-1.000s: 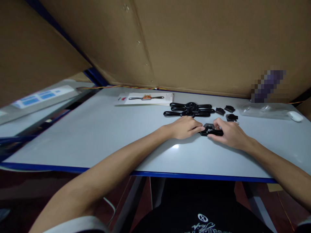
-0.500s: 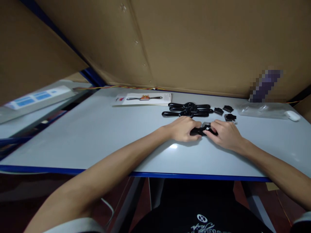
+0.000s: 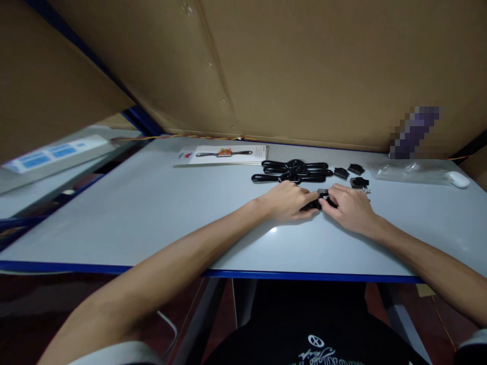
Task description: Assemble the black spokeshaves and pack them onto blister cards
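Between my hands, low over the table, is a black spokeshave [image 3: 314,204] with a metal blade at its middle. My left hand [image 3: 291,202] is closed round its left handle. The fingers of my right hand [image 3: 348,207] are closed on its middle and right part, hiding most of that side. Just beyond lie several black spokeshave bodies [image 3: 292,171], side by side with their handles pointing left and right. To their right are three small dark blade-and-cap pieces [image 3: 356,169], with some small shiny screws [image 3: 367,191] partly hidden behind my right hand.
Printed cards [image 3: 228,153] showing a spokeshave lie at the back of the table [image 3: 152,213]. A clear plastic bag [image 3: 411,173] and a white computer mouse [image 3: 457,179] are at the right. Cardboard walls [image 3: 304,66] enclose the back. A white-and-blue box [image 3: 57,153] rests on the left-hand surface.
My left hand has shifted slightly right along the spokeshave, its thumb and fingers now nearer the middle. My right hand stays on the tool, moved only slightly.
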`<act>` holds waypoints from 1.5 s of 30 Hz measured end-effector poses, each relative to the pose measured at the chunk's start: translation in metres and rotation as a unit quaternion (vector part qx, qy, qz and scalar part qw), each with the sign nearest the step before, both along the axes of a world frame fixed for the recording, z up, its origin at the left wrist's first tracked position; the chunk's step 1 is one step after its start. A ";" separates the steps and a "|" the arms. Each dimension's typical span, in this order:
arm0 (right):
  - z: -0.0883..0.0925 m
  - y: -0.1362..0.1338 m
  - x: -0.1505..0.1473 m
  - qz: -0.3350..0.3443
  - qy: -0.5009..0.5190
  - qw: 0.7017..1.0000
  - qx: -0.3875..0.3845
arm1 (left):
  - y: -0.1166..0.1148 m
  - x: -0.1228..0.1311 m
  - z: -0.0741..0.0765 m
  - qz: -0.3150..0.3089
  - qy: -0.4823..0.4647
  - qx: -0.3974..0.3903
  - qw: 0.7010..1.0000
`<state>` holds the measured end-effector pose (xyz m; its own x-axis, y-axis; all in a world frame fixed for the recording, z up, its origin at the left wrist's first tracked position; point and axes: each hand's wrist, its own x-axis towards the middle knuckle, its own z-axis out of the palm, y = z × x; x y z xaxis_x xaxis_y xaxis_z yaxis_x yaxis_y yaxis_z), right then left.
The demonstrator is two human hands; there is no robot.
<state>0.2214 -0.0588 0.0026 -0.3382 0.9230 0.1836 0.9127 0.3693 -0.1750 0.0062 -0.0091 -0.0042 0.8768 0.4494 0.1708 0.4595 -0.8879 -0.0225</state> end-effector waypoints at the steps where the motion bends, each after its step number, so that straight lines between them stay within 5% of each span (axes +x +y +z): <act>1: 0.000 0.000 -0.002 -0.016 0.007 1.000 -0.003 | 0.000 0.000 0.000 0.000 0.000 -0.005 1.000; 6: -0.001 0.000 -0.009 -0.063 0.019 0.998 -0.006 | 0.001 0.002 0.000 -0.003 -0.003 -0.028 1.000; 22: -0.006 0.003 -0.005 -0.048 0.025 0.998 0.021 | -0.006 0.013 0.004 0.019 0.003 -0.047 0.999; 31: 0.000 0.005 0.006 0.034 0.029 0.999 -0.002 | -0.002 0.008 0.003 0.011 0.002 -0.049 0.999; 39: 0.012 0.009 0.035 0.200 0.063 0.976 -0.055 | -0.004 0.007 0.005 0.008 0.013 -0.050 0.999; 45: 0.019 0.012 0.043 0.215 0.057 0.964 -0.143 | -0.003 0.006 0.004 0.003 0.007 -0.044 0.999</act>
<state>0.2644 -0.0463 0.0212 -0.6942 0.7198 -0.0001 0.6547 0.6314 -0.4156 0.0122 -0.0125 0.0002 0.8762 0.4674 0.1174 0.4651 -0.8839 0.0485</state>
